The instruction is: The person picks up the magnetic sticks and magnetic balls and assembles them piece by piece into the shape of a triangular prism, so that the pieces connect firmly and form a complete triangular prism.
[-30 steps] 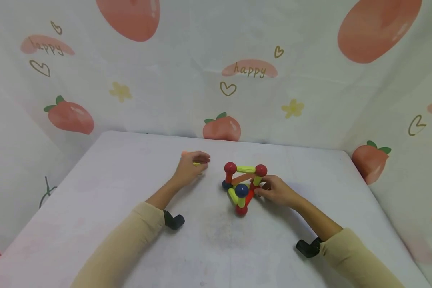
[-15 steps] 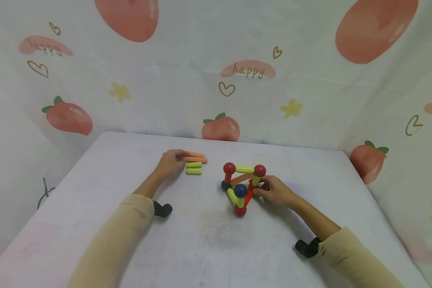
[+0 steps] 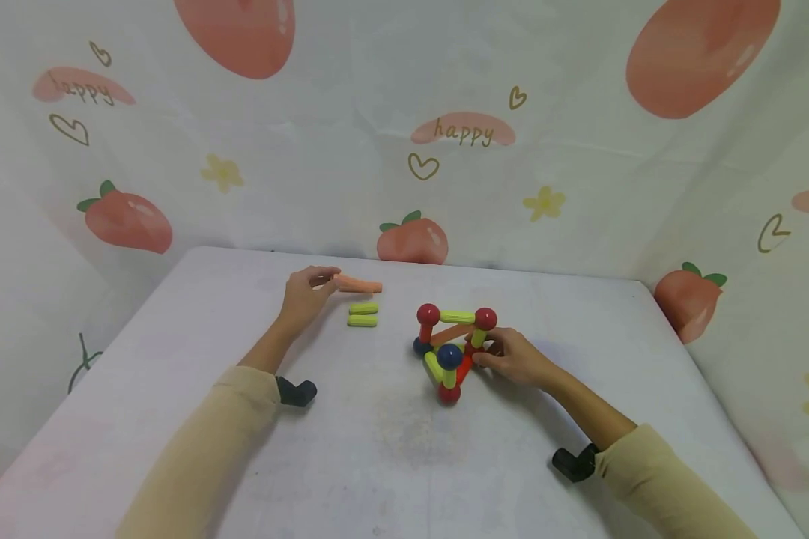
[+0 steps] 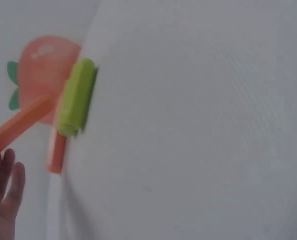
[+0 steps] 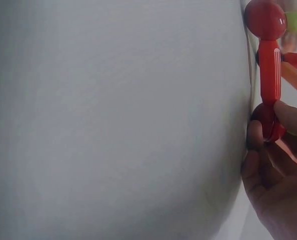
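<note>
In the head view my left hand (image 3: 305, 298) is at the back left of the table, pinching one end of an orange magnetic stick (image 4: 23, 122). This stick slants over a second orange stick (image 4: 55, 157) in the left wrist view. My right hand (image 3: 515, 358) grips a red ball (image 5: 263, 117) at the right base corner of a frame built from magnetic sticks and balls. That frame has a blue ball (image 3: 449, 356) on its front upright. Two red balls top its rear uprights, joined by a yellow-green stick (image 3: 457, 317).
Two short yellow-green sticks (image 3: 362, 320) lie side by side between the left hand and the frame. A white table (image 3: 377, 464) carries everything, with a fruit-print cloth (image 3: 310, 150) hanging behind it. Black wrist cameras (image 3: 297, 392) sit at both sleeves.
My left hand has moved left and back, uncovering the yellow-green sticks, and now pinches an orange stick, tilting it off its neighbour. The right hand keeps its hold on the frame.
</note>
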### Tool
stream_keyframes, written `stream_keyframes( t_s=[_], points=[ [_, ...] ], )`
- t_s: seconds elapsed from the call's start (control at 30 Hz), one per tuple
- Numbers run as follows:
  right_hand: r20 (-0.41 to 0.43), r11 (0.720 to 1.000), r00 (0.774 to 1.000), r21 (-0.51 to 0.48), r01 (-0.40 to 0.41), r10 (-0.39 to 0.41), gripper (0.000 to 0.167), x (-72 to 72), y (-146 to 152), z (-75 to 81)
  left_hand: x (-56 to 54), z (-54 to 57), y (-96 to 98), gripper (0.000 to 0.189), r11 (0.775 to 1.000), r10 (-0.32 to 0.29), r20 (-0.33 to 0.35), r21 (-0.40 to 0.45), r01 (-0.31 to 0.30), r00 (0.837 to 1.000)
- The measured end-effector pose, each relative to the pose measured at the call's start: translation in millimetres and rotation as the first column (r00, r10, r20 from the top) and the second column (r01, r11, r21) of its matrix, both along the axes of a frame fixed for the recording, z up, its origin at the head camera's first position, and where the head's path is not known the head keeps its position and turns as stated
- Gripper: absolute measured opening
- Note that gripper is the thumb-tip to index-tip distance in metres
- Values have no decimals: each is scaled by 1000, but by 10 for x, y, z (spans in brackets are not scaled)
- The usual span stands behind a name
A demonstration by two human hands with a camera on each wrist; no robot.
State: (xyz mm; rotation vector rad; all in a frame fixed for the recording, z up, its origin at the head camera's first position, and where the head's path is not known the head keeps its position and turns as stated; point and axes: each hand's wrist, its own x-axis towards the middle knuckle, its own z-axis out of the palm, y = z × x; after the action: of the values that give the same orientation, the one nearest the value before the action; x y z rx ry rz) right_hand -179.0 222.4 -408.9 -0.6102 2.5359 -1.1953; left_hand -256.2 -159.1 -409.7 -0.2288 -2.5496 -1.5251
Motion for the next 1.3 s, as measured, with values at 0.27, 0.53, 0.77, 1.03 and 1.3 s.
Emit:
stream_keyframes(
  t_s=[0.27,0.53,0.77,1.03,1.3],
  points=[
    [1,1000,1000,-5,3,-3,30,0,-3,-4,211,230,202,36,919,-147,21,374,128,989],
    [1,1000,1000,4,17,-17,33,-2,-1,-15,503,145,562,46,855,-407,155,411,316,900],
    [-7,1000,1000,9,23,-23,32,-6,3,-35,683,89,814,48,829,-503,217,393,397,836],
    [-19,1000,1000,15,21,-21,30,-2,-4,-28,705,53,966,53,837,-465,169,402,370,869],
    [-10,999,1000,20,28,-27,30,4,-9,-29,687,75,1094,60,886,-407,76,275,373,910]
  ],
)
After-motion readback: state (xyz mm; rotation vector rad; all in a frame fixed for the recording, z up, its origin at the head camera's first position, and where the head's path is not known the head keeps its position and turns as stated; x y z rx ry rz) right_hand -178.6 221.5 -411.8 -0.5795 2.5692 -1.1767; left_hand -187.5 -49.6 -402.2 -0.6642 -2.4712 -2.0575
